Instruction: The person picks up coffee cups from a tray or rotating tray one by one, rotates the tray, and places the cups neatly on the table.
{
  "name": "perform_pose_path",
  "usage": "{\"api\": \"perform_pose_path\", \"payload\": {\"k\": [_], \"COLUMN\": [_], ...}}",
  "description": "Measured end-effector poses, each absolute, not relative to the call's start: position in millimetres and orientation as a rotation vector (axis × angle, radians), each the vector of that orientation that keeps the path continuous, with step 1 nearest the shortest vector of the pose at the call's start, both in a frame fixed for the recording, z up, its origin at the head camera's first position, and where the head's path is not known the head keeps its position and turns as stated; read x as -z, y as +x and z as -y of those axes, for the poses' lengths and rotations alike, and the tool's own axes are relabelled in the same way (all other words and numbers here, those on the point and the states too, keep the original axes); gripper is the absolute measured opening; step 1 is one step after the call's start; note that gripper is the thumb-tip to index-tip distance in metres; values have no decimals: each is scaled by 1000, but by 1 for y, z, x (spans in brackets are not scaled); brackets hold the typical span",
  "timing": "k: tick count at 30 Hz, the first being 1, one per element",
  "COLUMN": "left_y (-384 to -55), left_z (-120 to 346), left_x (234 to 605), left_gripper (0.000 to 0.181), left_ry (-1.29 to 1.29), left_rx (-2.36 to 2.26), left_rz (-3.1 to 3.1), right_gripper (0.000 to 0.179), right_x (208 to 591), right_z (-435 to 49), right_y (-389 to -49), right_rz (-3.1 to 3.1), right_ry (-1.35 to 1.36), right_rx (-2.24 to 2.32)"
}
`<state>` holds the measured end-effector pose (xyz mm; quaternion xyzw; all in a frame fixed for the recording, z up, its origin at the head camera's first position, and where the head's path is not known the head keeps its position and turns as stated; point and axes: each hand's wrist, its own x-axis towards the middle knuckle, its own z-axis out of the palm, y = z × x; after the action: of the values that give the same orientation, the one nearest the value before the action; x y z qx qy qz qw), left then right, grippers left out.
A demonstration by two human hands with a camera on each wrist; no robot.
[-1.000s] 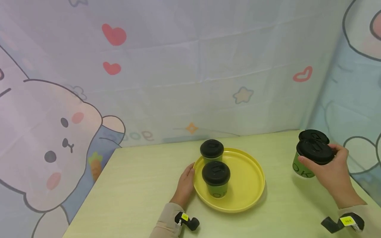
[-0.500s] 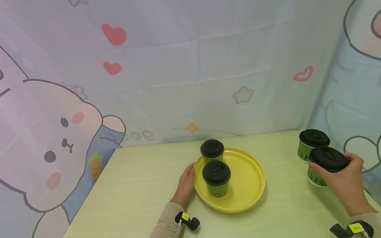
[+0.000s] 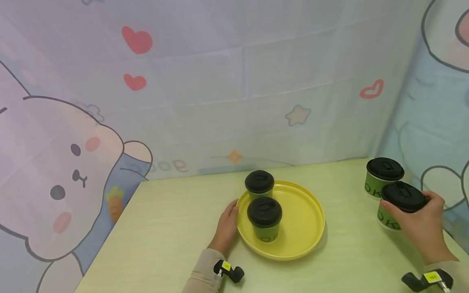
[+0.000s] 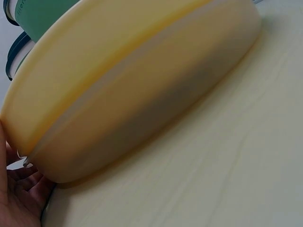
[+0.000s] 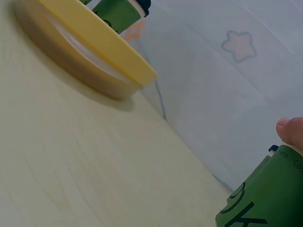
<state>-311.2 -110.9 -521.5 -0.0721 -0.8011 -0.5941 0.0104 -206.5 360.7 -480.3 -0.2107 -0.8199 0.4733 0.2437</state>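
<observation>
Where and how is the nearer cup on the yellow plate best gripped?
Probably around the green body, just under the wider black lid, from the person's right: the cup stands upright, the plate is bare on that side, and the other cup sits close behind.

In the head view, a plate (image 3: 302, 226) is set on the table (image 3: 165, 232), at the frame's lower middle. On its left half, a front cup (image 3: 265, 221) is placed before a rear cup (image 3: 259, 184). Its left rim is held by the left hand (image 3: 225, 228). At the lower right, a third cup (image 3: 402, 198) is gripped by the right hand (image 3: 422, 226); behind it, slightly left, a fourth cup (image 3: 383, 173) is placed. The table is backed by a cloth (image 3: 220, 122).
</observation>
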Motion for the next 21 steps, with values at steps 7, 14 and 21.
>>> {"api": "perform_pose_path", "payload": {"k": [7,14,21], "left_y": [-312,-312,-313], "left_z": [109,111,110], "left_x": [519,519,519], "left_gripper": [42,43,44], "left_ry": [-228,-243,-223], "left_rx": [1856,1869,1878], "left_rz": [2489,2477,2484], "right_gripper": [105,103,103], "right_x": [479,476,477], "right_z": [-361,-360,-359], "right_y": [-210,-213,-213], "right_rz": [2220,2209,2197], "right_ry": [-587,-572,-574], "right_rx": [-1311,-1327,-1341]}}
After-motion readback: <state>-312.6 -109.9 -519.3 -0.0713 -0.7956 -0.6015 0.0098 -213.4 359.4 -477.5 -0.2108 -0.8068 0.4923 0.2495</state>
